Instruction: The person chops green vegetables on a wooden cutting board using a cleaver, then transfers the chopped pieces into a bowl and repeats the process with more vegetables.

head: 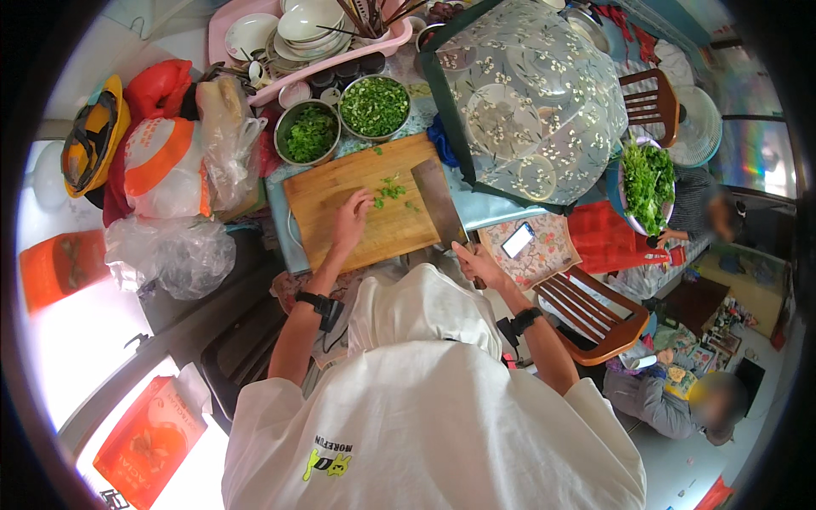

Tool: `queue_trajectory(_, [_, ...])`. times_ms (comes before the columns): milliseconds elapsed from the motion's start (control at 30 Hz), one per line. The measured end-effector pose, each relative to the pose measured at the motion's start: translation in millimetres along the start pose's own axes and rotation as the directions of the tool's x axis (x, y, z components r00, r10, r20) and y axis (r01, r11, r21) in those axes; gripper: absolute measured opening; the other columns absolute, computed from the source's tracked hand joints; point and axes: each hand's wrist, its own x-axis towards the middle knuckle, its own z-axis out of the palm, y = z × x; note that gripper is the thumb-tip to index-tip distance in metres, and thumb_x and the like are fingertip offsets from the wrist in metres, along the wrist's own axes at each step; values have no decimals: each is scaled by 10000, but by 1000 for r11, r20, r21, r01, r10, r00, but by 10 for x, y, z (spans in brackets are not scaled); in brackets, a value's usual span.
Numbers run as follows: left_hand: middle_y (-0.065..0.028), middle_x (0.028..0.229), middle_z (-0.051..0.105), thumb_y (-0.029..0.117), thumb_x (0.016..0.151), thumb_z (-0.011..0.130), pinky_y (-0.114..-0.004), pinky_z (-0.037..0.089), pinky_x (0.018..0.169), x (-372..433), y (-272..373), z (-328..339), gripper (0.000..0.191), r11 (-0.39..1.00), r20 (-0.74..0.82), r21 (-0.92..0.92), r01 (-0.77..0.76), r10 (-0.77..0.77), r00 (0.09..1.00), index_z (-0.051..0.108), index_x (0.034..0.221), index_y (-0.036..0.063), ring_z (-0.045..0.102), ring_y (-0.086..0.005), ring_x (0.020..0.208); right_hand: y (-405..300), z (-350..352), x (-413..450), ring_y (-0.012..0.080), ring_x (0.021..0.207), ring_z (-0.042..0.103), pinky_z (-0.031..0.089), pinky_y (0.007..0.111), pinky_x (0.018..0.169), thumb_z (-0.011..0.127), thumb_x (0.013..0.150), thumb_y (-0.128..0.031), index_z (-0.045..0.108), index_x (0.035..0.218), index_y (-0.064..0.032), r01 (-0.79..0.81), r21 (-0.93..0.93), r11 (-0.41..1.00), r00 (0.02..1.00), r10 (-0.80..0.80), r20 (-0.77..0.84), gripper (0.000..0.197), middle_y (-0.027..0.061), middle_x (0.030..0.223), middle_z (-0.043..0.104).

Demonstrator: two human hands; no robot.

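Note:
My right hand (479,264) is closed around the handle of a cleaver (440,199), whose wide blade lies over the right side of a wooden cutting board (319,220). Over the board's left part is my left hand (354,213), its fingers bent and close together; whether they hold anything is too small to tell. A few green herb leaves (391,190) lie between the hand and the blade. Beyond the board stand two metal bowls, one with leafy chopped herbs (310,135), the other with finely chopped greens (375,106).
A mesh food cover (529,108) stands right of the board. A phone (518,240) lies on a patterned cloth near the cleaver. Behind are a pink dish rack (220,38) and plastic bags (167,166). Two people are at the right, one near a basin of leafy greens (647,182).

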Motion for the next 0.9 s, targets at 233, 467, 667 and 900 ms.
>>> queue_trajectory(233, [-131, 1310, 643, 106, 1069, 523, -330, 511, 965, 86, 20, 214, 323, 992, -37, -126, -26, 21, 999, 546, 1371, -5, 634, -231, 1203, 68, -80, 303, 46, 479, 374, 321, 245, 462, 732, 957, -427, 469, 683, -169, -79, 105, 991, 994, 70, 87, 459, -74, 574, 410])
queue_trajectory(467, [-151, 1244, 602, 1, 1013, 524, -390, 485, 980, 304, 1, 396, 326, 962, -40, 190, -195, 206, 978, 533, 1332, 68, 610, -316, 1154, 122, -49, 450, 105, 539, 561, 504, 274, 547, 756, 943, -379, 615, 773, -98, 36, -154, 987, 998, -27, 59, 358, -13, 621, 572])
queue_trajectory(667, [-186, 1277, 635, 31, 1043, 466, -401, 477, 985, 374, 228, 522, 319, 997, 75, 26, -70, 67, 995, 521, 1356, 63, 616, -365, 1177, 259, 58, 601, 108, 551, 582, 531, 287, 548, 766, 943, -319, 639, 792, -71, 50, -115, 992, 999, -49, 9, 317, 4, 649, 598])
queue_trajectory(900, [-197, 1237, 631, 81, 1063, 448, -417, 478, 973, 296, 322, 345, 306, 967, -69, 111, -228, 237, 969, 545, 1351, 42, 626, -383, 1122, 350, 122, 684, 103, 541, 559, 524, 294, 488, 766, 939, -226, 645, 873, -32, 65, -74, 995, 997, -67, -28, 238, 7, 668, 591])
